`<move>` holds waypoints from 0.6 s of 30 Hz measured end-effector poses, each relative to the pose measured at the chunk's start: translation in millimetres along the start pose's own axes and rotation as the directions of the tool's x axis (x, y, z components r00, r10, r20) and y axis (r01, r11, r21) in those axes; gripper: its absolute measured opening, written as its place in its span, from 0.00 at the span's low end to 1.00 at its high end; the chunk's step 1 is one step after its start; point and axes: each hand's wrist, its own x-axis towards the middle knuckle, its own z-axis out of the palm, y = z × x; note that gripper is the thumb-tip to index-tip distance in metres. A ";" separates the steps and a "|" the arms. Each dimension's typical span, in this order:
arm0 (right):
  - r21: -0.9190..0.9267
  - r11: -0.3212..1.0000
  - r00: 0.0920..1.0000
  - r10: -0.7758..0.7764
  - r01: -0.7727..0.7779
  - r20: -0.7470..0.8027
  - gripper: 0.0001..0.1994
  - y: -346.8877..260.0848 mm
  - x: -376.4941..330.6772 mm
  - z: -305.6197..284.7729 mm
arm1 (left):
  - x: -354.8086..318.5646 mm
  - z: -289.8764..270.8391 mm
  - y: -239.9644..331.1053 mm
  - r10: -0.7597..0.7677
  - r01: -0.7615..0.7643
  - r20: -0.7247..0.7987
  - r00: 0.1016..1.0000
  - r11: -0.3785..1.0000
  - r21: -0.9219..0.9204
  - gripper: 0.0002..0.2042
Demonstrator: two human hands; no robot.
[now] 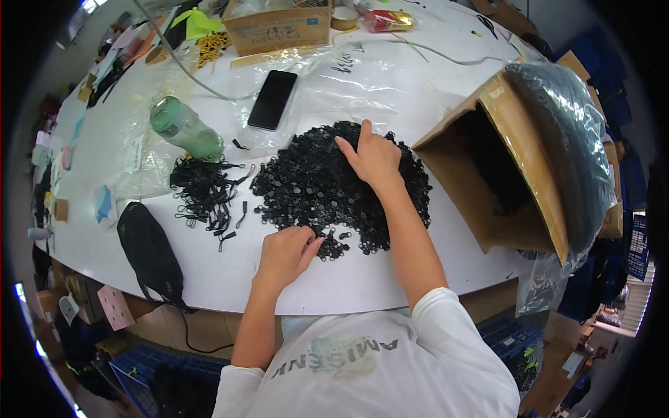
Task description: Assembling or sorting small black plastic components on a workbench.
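A wide heap of small black plastic parts with ring-like ends (306, 167) covers the middle of the white table. My right hand (376, 157) lies on the far right of this heap, its index finger stretched out and its thumb spread apart. At the near edge of the heap is my left hand (284, 254), fingers curled in and thumb close to them. Whatever it may hold is too small to make out. Beside its thumb lies a little cluster of the same parts (332, 246). Left of the heap sits a tangle of black cord loops with black ends (205, 188).
An open cardboard box (456, 157) lies tipped at the right, beside a plastic-wrapped dark bundle (557, 132). A green bottle (187, 129), a black phone (273, 99) and a black pouch (148, 247) lie around the left side. Another cardboard box (279, 31) stands at the back.
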 end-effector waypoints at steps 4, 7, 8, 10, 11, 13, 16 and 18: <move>-0.115 0.990 0.995 -0.079 0.085 0.060 0.32 -20.7 15.4 18.1 | -1.8 -7.5 -9.2 -0.090 0.087 -0.103 0.991 0.996 -0.034 0.09; -0.114 0.986 0.992 -0.116 0.120 0.039 0.28 -31.9 20.7 19.9 | -0.8 -12.0 -14.0 -0.086 0.080 -0.122 0.989 0.995 -0.053 0.08; -0.092 0.985 0.989 -0.141 0.145 0.046 0.25 -33.0 23.5 22.1 | 0.1 -13.5 -13.1 -0.045 0.040 -0.111 0.993 0.998 -0.044 0.08; -0.070 0.983 0.985 -0.167 0.170 0.051 0.22 -35.7 29.5 25.8 | 1.3 -16.1 -11.1 -0.001 -0.002 -0.100 0.995 0.999 -0.036 0.08; -0.073 0.976 0.977 -0.203 0.207 0.060 0.18 -38.6 33.1 28.1 | 1.5 -15.5 -11.3 -0.002 -0.002 -0.111 0.994 0.999 -0.041 0.08; -0.081 0.966 0.968 -0.241 0.246 0.071 0.15 -38.8 34.3 30.8 | -0.1 -12.9 -11.8 -0.005 -0.002 -0.125 0.992 0.999 -0.050 0.08; -0.062 0.945 0.944 -0.315 0.322 0.100 0.12 -33.6 31.5 28.1 | -8.3 -11.0 -12.0 -0.012 0.007 -0.134 0.991 0.999 -0.032 0.09; 0.046 0.968 0.968 -0.249 0.248 0.010 0.10 -18.5 25.3 31.2 | -13.3 -10.4 -12.8 -0.023 0.021 -0.093 0.995 1.000 -0.019 0.09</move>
